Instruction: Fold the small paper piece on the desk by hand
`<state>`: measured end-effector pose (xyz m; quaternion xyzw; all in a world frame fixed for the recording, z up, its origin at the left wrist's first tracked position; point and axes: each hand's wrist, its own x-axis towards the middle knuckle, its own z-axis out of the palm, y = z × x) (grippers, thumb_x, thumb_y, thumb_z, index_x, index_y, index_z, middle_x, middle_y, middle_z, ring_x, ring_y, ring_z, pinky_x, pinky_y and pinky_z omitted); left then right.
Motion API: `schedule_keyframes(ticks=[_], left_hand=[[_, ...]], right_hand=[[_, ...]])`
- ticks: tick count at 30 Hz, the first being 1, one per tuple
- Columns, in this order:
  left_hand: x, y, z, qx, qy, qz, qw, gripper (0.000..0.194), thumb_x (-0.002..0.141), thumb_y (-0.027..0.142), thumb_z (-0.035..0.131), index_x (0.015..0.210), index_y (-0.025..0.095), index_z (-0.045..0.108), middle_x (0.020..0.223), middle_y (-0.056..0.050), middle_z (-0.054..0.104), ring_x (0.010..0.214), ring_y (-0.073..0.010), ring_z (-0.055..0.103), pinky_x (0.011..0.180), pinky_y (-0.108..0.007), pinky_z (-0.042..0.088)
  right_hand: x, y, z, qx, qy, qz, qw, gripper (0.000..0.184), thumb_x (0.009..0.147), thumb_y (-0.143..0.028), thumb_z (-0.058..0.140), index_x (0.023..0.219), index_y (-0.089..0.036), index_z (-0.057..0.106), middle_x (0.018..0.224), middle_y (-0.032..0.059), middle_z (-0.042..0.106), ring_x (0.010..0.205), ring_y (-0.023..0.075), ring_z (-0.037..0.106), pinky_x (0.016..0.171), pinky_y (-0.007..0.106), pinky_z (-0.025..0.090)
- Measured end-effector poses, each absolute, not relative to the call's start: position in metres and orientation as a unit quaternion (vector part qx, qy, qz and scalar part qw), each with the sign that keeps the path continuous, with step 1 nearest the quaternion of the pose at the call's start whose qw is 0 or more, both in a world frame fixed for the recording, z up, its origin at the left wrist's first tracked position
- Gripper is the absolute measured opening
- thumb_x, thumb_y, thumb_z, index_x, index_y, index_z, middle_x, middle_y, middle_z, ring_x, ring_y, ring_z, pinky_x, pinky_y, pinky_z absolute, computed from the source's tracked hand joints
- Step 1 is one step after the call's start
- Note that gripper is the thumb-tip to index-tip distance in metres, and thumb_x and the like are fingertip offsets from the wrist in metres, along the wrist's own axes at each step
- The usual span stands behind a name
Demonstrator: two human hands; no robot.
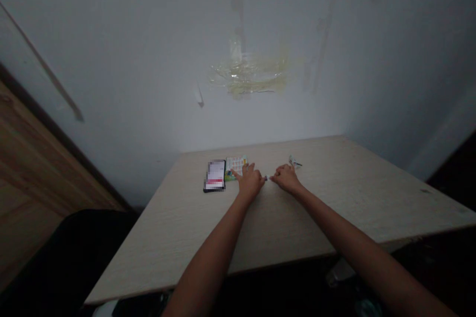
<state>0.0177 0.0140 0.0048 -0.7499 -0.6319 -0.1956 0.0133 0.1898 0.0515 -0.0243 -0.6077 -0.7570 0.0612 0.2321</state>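
Both my arms reach out over a pale wooden table (334, 208). My left hand (250, 181) and my right hand (285, 178) meet near the table's far side, fingers curled, pinching a tiny whitish object (266, 177) between them; it is too small to name. The left hand's index finger lies over a small colourful card (236, 164). Just left of the card lies a phone (215, 175) with its screen lit. A small crumpled clear wrapper (294, 161) lies just beyond my right hand.
The table stands against a white wall with old tape residue (253, 77). A wooden panel (33, 168) slopes down at the left. A dark chair or bag (74, 252) sits by the table's left near corner.
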Motion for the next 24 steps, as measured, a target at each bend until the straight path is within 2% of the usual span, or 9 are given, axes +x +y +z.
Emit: schedule_keyframes(ticks=[2, 5, 9, 16, 20, 24], left_hand=[[0.015, 0.014, 0.005, -0.748, -0.631, -0.206, 0.006, 0.022, 0.089, 0.045, 0.06, 0.097, 0.027, 0.071, 0.146, -0.004, 0.051, 0.142, -0.0309, 0.03, 0.11, -0.077, 0.002], [0.011, 0.015, 0.005, -0.754, -0.621, -0.212, -0.016, 0.023, 0.088, 0.046, 0.061, 0.108, 0.038, 0.069, 0.149, 0.001, 0.048, 0.143, -0.0316, 0.029, 0.108, -0.078, 0.002], [0.009, 0.015, 0.004, -0.767, -0.612, -0.188, -0.03, 0.023, 0.089, 0.046, 0.059, 0.11, 0.047, 0.07, 0.152, 0.005, 0.045, 0.145, -0.0337, 0.024, 0.108, -0.078, -0.002], [0.01, 0.014, 0.001, -0.774, -0.598, -0.206, -0.006, 0.019, 0.087, 0.049, 0.062, 0.098, 0.041, 0.075, 0.148, 0.005, 0.05, 0.144, -0.0342, 0.026, 0.106, -0.079, -0.01], [0.006, 0.013, 0.0, -0.778, -0.586, -0.226, -0.003, 0.017, 0.086, 0.049, 0.064, 0.086, 0.036, 0.076, 0.142, 0.005, 0.055, 0.142, -0.0333, 0.03, 0.106, -0.079, -0.01], [0.005, 0.011, 0.002, -0.783, -0.576, -0.235, -0.011, 0.014, 0.085, 0.044, 0.068, 0.083, 0.033, 0.075, 0.137, 0.004, 0.058, 0.139, -0.0321, 0.032, 0.107, -0.079, -0.008]], right_hand=[[0.191, 0.051, -0.026, -0.612, -0.751, 0.064, 0.24, 0.027, 0.081, -0.042, 0.066, 0.084, -0.016, 0.073, 0.105, 0.0125, 0.066, 0.116, 0.0297, 0.05, 0.107, 0.047, 0.025], [0.193, 0.05, -0.031, -0.602, -0.749, 0.072, 0.265, 0.023, 0.082, -0.04, 0.066, 0.092, -0.02, 0.073, 0.107, 0.0107, 0.063, 0.116, 0.0279, 0.049, 0.105, 0.046, 0.027], [0.195, 0.046, -0.032, -0.588, -0.747, 0.081, 0.299, 0.017, 0.084, -0.035, 0.067, 0.094, -0.022, 0.073, 0.106, 0.0097, 0.06, 0.113, 0.0268, 0.049, 0.101, 0.043, 0.033], [0.198, 0.038, -0.024, -0.503, -0.791, 0.07, 0.341, 0.01, 0.082, -0.03, 0.071, 0.089, -0.026, 0.077, 0.102, 0.0077, 0.061, 0.108, 0.0258, 0.049, 0.101, 0.044, 0.034], [0.2, 0.038, -0.023, -0.516, -0.783, 0.071, 0.34, 0.01, 0.081, -0.03, 0.072, 0.088, -0.028, 0.079, 0.096, 0.0072, 0.064, 0.105, 0.0262, 0.051, 0.101, 0.046, 0.034], [0.201, 0.041, -0.025, -0.518, -0.784, 0.077, 0.334, 0.013, 0.082, -0.03, 0.071, 0.092, -0.03, 0.079, 0.096, 0.0067, 0.065, 0.105, 0.0258, 0.053, 0.099, 0.045, 0.035]])
